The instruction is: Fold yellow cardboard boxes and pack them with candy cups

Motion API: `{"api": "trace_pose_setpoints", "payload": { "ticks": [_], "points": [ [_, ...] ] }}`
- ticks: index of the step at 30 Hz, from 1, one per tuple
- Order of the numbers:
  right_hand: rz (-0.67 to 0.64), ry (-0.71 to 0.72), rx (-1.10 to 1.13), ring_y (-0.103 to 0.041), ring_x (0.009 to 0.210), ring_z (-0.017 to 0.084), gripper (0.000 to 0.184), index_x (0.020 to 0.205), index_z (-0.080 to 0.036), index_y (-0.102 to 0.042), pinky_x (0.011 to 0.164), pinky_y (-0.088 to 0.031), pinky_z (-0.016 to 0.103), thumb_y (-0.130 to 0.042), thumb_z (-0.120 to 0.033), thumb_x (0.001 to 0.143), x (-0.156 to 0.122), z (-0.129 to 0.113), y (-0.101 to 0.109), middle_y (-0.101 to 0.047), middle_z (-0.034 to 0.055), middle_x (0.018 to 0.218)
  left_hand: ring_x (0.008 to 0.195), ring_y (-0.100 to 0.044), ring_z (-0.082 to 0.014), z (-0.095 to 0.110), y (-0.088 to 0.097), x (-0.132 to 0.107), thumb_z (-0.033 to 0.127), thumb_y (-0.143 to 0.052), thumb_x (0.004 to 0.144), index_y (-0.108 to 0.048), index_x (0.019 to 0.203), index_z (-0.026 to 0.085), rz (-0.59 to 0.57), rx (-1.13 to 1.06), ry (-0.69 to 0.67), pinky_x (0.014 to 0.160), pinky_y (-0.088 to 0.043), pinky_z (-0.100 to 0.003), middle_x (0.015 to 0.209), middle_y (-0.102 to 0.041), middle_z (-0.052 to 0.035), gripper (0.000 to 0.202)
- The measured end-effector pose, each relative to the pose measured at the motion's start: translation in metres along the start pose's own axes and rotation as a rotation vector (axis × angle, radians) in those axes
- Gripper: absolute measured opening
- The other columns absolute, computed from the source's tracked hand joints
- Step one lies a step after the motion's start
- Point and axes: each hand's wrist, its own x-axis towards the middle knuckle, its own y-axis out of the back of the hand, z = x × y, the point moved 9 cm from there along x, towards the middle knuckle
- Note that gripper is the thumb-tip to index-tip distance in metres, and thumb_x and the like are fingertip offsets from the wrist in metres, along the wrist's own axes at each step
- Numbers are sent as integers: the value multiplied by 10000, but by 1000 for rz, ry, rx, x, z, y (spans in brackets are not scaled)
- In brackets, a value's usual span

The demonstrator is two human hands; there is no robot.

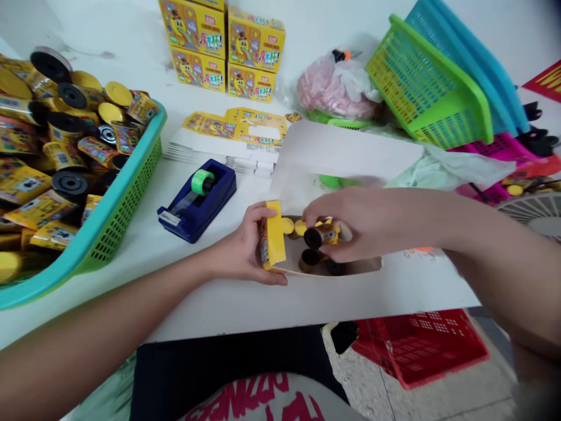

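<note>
My left hand (pixel 252 248) grips the left end of an open cardboard box (pixel 276 245), thumb and fingers around its yellow end flap. The box lies on the white table with its white inner lid (pixel 333 149) spread out behind it. Inside are several small cups with yellow or black ends, such as one black-ended cup (pixel 309 259) near the front wall. My right hand (pixel 350 225) is over the box, closed around a small yellow cup (pixel 323 235) whose black end faces left. The right fingertips are partly hidden behind the cup.
A turquoise basket (pixel 140 175) heaped with similar cups stands at the left. Behind are a blue tape dispenser (pixel 199 199), flattened cartons (pixel 232 126) and stacked yellow boxes (pixel 249 55). A green basket (pixel 438 88) leans at the back right; a red crate (pixel 429 345) sits below the table edge.
</note>
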Motion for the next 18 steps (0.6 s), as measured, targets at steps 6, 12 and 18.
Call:
{"api": "trace_pose_setpoints", "payload": {
  "ticks": [6,12,18],
  "points": [
    [63,43,79,-631,764,174,238,1043,-243,-671,642,-395,278,-604,-258,816,5,-10,-2,-678,35,1013,1326,-314,-367,0,1,0,353,-874,590,-166,1291,333,9,-5,-9,1053,-380,-587,1357,-155,-123,997],
    [46,-127,163,-656,758,197,289,1022,-252,-632,586,-382,263,-702,-261,742,19,-16,-24,-698,7,906,1353,-285,-397,3,1,0,356,-863,612,-167,1282,316,-5,-2,7,1055,-362,-630,1374,-149,-144,967],
    [140,-125,92,-638,828,208,351,1084,-191,-610,635,-410,285,-726,-256,759,22,-18,-28,-648,55,1022,1391,-227,-389,4,1,2,364,-871,599,-166,1282,333,-12,16,-13,1085,-349,-602,1390,-133,-137,982]
  ]
}}
